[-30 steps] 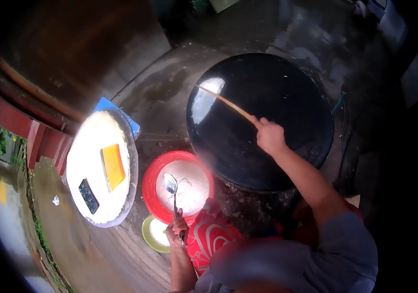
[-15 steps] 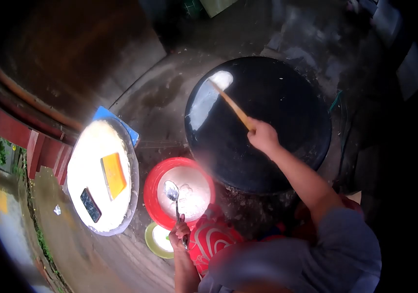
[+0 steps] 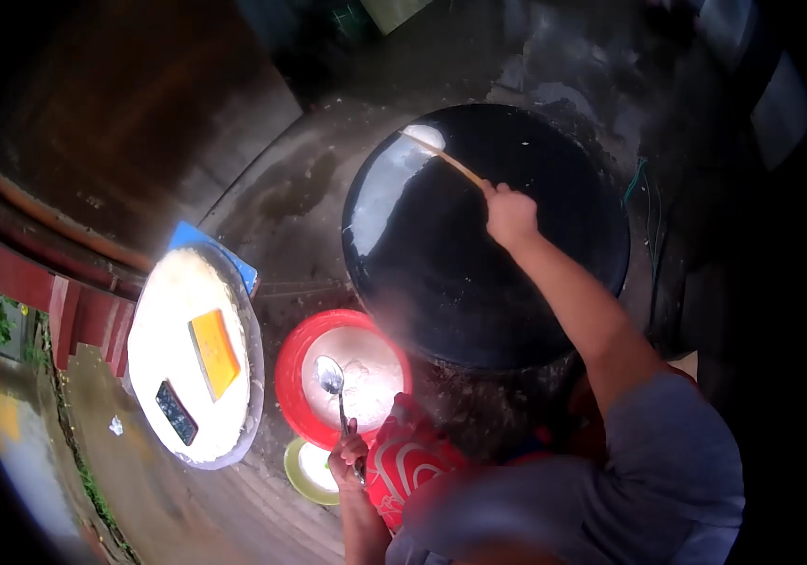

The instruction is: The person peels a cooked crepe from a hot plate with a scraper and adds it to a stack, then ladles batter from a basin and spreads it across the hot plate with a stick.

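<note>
The right hand [image 3: 513,215] closes its fingers round a wooden stick [image 3: 464,171], whose far end meets white paste [image 3: 425,139] at eleven o'clock on a dark round plate [image 3: 516,292] (a thinner strip runs down to nine). The left hand [image 3: 348,454] clasps a metal spoon [image 3: 330,375], its bowl over the red basin [image 3: 292,363], toward the dark plate's half past seven.

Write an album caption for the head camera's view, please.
Right hand holds a tan stick at white paste on a round black surface; left hand holds a spoon by a red basin.
</note>
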`<state>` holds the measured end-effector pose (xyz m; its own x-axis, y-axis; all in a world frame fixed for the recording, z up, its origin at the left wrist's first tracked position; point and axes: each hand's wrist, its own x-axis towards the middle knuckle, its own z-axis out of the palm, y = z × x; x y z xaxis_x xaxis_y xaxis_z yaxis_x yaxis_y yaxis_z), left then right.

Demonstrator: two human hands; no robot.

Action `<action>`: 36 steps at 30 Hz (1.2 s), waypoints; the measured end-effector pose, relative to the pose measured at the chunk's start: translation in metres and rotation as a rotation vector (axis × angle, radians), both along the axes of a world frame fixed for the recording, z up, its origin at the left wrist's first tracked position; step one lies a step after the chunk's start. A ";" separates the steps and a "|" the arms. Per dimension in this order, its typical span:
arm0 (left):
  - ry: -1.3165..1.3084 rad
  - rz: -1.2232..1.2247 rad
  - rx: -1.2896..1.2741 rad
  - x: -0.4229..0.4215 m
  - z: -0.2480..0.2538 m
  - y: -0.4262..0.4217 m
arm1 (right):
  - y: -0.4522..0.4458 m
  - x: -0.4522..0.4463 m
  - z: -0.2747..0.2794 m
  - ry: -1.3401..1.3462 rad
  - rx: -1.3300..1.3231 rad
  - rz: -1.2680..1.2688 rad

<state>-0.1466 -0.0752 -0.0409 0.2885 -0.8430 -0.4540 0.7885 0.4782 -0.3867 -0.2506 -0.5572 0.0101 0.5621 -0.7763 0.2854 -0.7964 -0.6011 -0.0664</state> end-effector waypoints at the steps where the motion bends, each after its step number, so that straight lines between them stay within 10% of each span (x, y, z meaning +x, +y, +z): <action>1: 0.006 -0.004 0.005 0.002 -0.003 0.003 | 0.002 -0.008 0.007 -0.026 0.108 -0.034; 36: -0.097 -0.078 -0.047 0.020 -0.031 0.017 | 0.038 -0.034 0.015 -0.177 0.248 -0.164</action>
<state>-0.1266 -0.0586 -0.0720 0.2618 -0.8844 -0.3864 0.8573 0.3970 -0.3277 -0.2849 -0.5193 0.0252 0.3831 -0.9099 0.1591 -0.8439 -0.4148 -0.3402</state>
